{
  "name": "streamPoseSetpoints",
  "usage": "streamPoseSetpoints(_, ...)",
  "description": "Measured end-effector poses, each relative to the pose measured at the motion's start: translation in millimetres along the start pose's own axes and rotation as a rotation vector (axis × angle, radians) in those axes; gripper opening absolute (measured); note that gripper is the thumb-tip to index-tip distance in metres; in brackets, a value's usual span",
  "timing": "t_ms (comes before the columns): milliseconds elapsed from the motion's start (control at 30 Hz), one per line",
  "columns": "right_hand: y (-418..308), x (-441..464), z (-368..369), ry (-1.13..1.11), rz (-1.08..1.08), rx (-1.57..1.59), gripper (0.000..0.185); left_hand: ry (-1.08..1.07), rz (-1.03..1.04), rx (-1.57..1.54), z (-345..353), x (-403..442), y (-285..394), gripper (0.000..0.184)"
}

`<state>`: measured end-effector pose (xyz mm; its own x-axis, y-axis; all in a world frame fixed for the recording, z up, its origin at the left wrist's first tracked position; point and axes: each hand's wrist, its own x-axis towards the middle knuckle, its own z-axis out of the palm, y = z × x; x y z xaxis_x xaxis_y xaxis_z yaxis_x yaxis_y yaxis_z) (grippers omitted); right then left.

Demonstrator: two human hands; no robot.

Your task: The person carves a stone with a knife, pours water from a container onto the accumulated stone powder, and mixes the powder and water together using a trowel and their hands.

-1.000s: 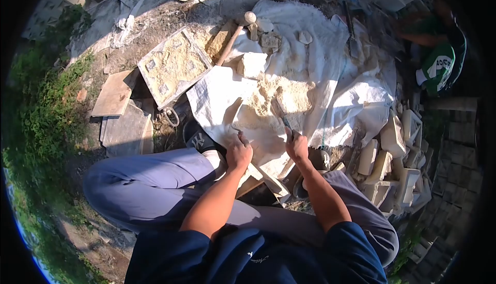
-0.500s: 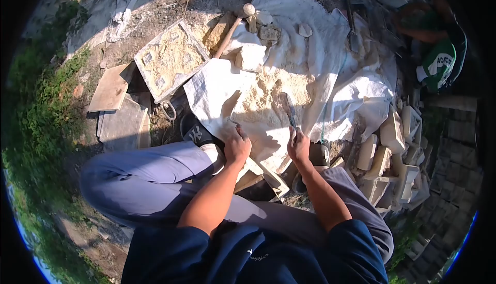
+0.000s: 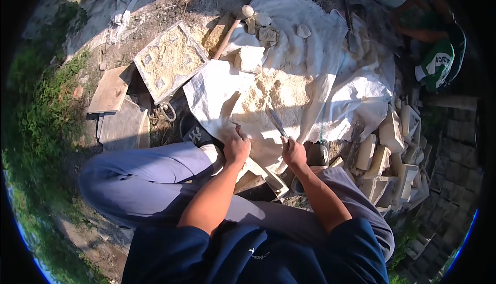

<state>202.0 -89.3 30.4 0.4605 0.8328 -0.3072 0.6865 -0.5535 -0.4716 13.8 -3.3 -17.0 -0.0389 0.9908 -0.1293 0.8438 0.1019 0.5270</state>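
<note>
"One thing changed just now?"

"Yes: the long, grey metal, flat-bladed tool (image 3: 277,121) in the right hand (image 3: 294,154) swung leftward."

"Both grips?"

"Right fingers closed round its handle; the left hand (image 3: 237,148) curled round a small, dark, hooked tool (image 3: 237,127)."

"Meaning?"

"Its tip now seems to address a nearer patch of the pale-yellow, crumbly powder (image 3: 292,91) on the white woven sheet (image 3: 315,51); contact, I can't tell."
</note>
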Motion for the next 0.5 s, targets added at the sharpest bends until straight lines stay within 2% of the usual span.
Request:
streamPoseSetpoints(33, 1, 4, 7, -0.047, 0.048, -0.001, 0.049, 0.113, 0.055, 0.006, 3, 1, -2, 0.026)
streamPoseSetpoints(100, -7, 13, 6, -0.137, 0.176, 0.007, 0.053, 0.072, 0.045, 0.014, -5, -1, 3, 0.026)
streamPoseSetpoints(200, -23, 25, -19, 0.014, 0.016, 0.023, 0.050, 0.004, 0.010, 0.022, -20, -1, 15, 0.026)
streamPoseSetpoints(267, -17, 23, -22, 0.183, -0.162, 0.135, 0.040, -0.014, -0.027, 0.016, -25, -1, 18, 0.027)
streamPoseSetpoints(333, -2, 14, -11, 0.185, -0.115, 0.162, 0.039, -0.042, -0.022, 0.008, -25, -1, 17, 0.027)
streamPoseSetpoints(367, 6, 9, -4, 0.104, -0.052, 0.087, 0.039, -0.038, -0.014, 0.002, -19, 1, 14, 0.027)
streamPoseSetpoints(433, 11, 4, 7, -0.046, 0.055, -0.041, 0.046, 0.104, 0.093, -0.027, 2, 1, -3, 0.029)
streamPoseSetpoints(500, 3, 15, 1, -0.065, 0.089, -0.038, 0.048, 0.071, 0.078, -0.002, 3, 0, -5, 0.030)
